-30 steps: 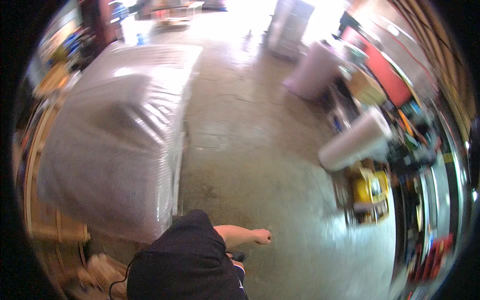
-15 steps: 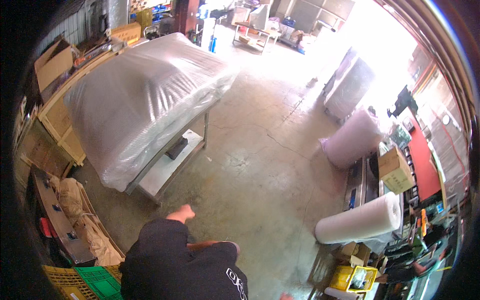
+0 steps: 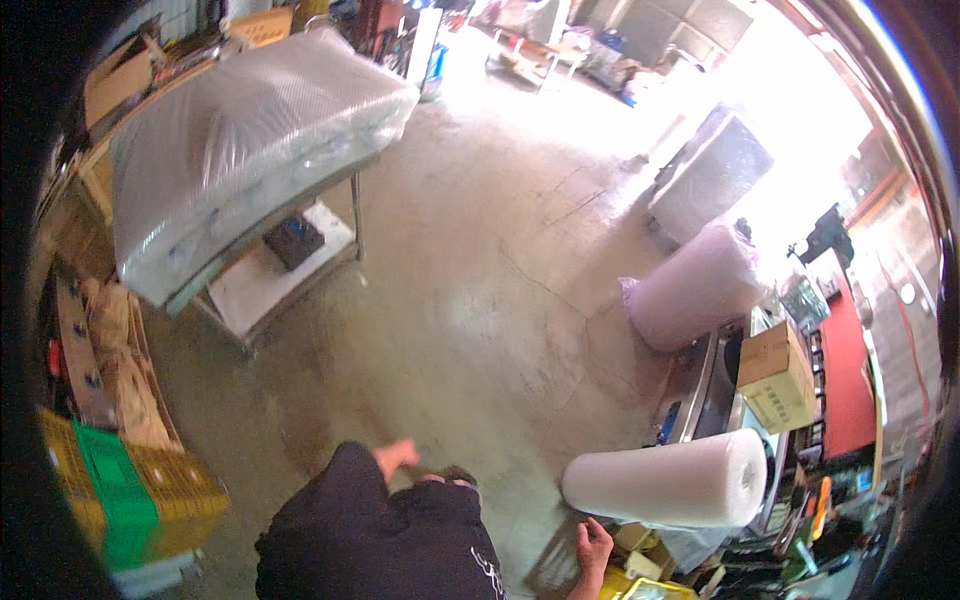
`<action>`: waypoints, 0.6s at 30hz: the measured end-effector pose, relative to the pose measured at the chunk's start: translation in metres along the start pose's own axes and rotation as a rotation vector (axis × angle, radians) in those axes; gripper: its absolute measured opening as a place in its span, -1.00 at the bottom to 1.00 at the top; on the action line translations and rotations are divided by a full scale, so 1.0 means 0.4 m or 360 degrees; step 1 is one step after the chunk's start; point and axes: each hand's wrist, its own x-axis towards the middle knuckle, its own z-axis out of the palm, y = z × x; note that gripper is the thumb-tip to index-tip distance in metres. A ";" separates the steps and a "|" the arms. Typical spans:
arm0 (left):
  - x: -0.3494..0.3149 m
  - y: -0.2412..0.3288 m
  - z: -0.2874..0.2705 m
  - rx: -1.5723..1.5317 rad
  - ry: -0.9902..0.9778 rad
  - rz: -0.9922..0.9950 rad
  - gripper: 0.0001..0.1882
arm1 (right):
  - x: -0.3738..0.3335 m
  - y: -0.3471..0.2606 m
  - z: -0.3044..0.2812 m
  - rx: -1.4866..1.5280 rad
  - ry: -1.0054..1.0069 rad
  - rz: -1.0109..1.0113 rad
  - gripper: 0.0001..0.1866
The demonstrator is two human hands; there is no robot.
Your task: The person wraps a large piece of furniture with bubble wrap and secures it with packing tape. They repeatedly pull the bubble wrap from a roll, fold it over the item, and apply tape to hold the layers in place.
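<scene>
Since half a second earlier, the view had swung so that the wrapped bundle (image 3: 250, 140) sat higher and further left, and the white roll of bubble wrap (image 3: 665, 480) had come in close at lower right, with the right hand now showing beneath it. The right hand (image 3: 594, 545) hung low at the picture's lower edge, just below that roll and near it, not touching it as far as could be seen; its fingers looked loosely spread, its grip apart and holding nothing. The left hand (image 3: 397, 457) reached forward from a black sleeve (image 3: 340, 530) over the bare concrete floor (image 3: 480, 300), blurred by motion, so whether its grip was apart or together could not be told; nothing showed in it.

The roll lay on its side at lower right, beside a metal counter (image 3: 695, 390) that carried a brown cardboard box (image 3: 775, 375). A larger pinkish roll of wrap (image 3: 695, 285) stood further off behind it. The plastic-wrapped bundle rested on a steel counter (image 3: 290, 270) at upper left, with a dark object (image 3: 293, 240) on its lower shelf. Yellow and green crates (image 3: 130, 480) stood at lower left.
</scene>
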 end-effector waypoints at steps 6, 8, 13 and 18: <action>0.078 0.873 -0.267 -0.0573 0.0189 0.0322 -0.61 | 0.239 0.277 -0.526 -0.0026 0.0650 -0.0278 -0.54; 0.076 1.037 -0.281 -0.0494 0.0352 0.0699 -0.56 | 0.311 0.115 -0.680 -0.0676 0.0529 -0.0412 -0.30; -0.005 1.491 -0.057 -0.0424 0.0225 0.1249 -0.60 | 0.612 0.630 -0.919 -0.1384 0.0510 -0.0101 -0.27; 0.036 1.653 0.378 0.0076 -0.0703 0.1252 -0.18 | 0.805 0.517 -0.946 -0.1290 0.0420 -0.0641 -0.36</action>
